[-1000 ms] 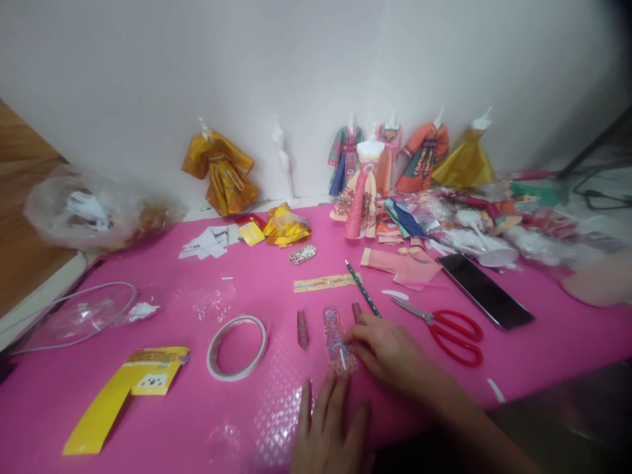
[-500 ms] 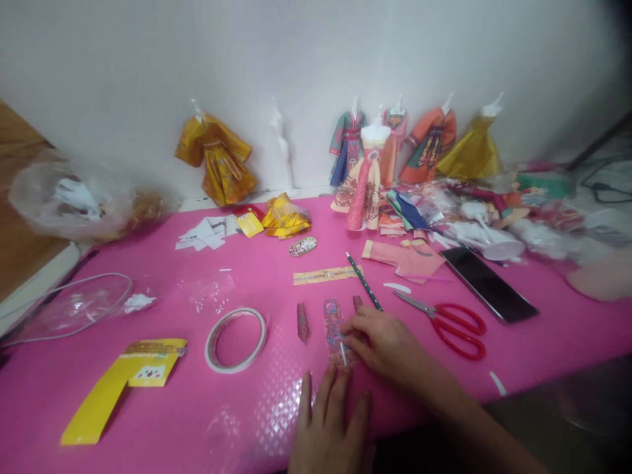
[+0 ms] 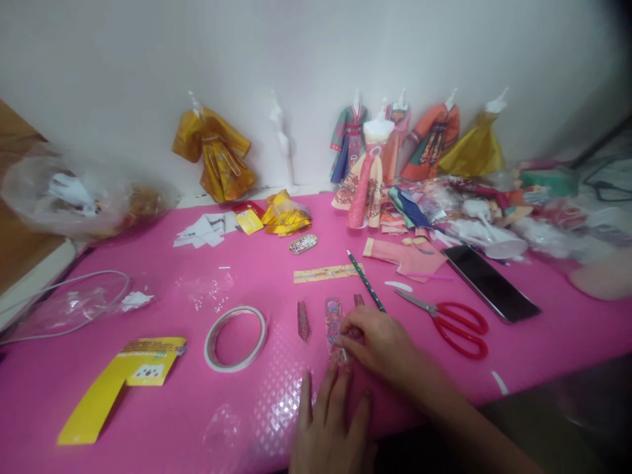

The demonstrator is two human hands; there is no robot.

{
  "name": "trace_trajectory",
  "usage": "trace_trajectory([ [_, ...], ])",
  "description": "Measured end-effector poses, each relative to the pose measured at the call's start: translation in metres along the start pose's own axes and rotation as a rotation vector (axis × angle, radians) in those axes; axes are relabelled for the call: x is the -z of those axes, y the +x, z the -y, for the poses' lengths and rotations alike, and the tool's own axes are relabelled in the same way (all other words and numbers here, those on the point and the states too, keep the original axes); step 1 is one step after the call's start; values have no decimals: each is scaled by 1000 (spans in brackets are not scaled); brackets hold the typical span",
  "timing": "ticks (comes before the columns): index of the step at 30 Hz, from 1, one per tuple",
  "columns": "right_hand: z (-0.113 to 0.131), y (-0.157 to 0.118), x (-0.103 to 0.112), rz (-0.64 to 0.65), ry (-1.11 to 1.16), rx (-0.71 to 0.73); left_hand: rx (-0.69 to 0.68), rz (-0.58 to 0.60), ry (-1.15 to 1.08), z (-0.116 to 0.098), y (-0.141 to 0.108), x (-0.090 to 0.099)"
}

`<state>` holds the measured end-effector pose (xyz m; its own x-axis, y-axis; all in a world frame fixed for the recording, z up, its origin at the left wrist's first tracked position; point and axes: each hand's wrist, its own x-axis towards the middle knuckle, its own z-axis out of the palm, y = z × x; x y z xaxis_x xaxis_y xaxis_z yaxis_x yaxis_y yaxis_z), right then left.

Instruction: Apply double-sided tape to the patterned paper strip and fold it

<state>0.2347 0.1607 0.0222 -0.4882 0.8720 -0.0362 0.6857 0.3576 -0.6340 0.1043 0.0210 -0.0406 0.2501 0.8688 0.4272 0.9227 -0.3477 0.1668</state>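
Pink table (image 3: 172,421), patterned strip (image 3: 333,319) lengthwise front-to-back

Patterned strip (image 3: 333,315) at right hand (image 3: 379,337): matt, cloth-like
Scissors (image 3: 431,309) right of it: metal, smooth plastic
Counter (image 3: 168,421): glossy

A pale grey wall (image 3: 316,52) backs the pink table (image 3: 148,428), brown wood (image 3: 12,125) leftward.

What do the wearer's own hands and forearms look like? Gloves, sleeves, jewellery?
Left hand and right hand: no gloves, five-fingered shape, no ring or wristband visible. Right forearm uncovered, no sleeve in view. Left forearm out of frame. Finer markings too blurred to tell.
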Motion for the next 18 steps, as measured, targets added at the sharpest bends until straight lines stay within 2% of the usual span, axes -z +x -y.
trace_trajectory([
  [5, -1, 1, 2, 2, 30, 0, 27, -18, -21, -1, 1, 1],
  [18, 5, 6, -4, -54, -18, -107, -45, -14, 49, 3, 4, 0],
])
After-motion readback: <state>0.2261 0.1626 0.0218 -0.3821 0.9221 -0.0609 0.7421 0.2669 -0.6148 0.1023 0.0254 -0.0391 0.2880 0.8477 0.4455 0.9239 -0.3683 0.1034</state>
